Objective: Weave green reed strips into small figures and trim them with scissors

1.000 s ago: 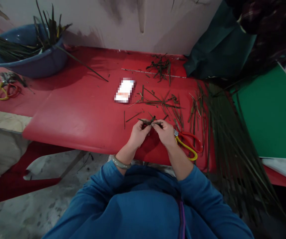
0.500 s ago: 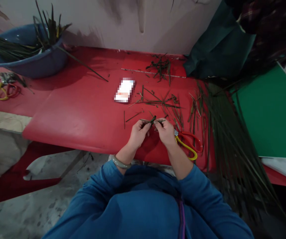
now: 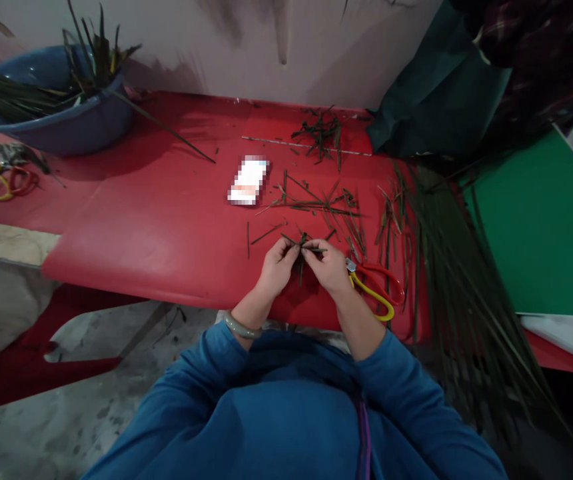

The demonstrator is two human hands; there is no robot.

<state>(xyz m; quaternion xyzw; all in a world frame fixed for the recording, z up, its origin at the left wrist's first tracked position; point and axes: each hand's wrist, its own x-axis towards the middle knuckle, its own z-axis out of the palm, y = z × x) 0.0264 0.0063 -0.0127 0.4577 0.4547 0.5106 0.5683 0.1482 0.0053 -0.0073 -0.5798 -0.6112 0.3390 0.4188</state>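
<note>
A small knot of woven dark green leaf strips [image 3: 303,239] is pinched between my two hands near the front of the red table [image 3: 156,233]. My left hand [image 3: 277,265] closes thumb and forefinger on its left side. From the other side my right hand [image 3: 327,265] grips it the same way, fingertips almost touching those of the left. Strip ends stick out around the fingers, one of them pointing down. Beside my right wrist lie scissors [image 3: 377,287] with one red and one yellow handle. Cut leaf strips [image 3: 316,202] are scattered just beyond my hands.
A blue basin [image 3: 66,130] of long leaves stands at the back left, with a second pair of scissors [image 3: 9,183] before it. A phone [image 3: 249,180] lies mid-table. Long palm leaves [image 3: 461,287] hang over the right edge by a green board [image 3: 541,227]. A leaf pile [image 3: 321,133] sits behind.
Both hands stay in nearly the same place. The leaf knot has turned a little in the fingers, and a strip end now shows pointing down between the hands.
</note>
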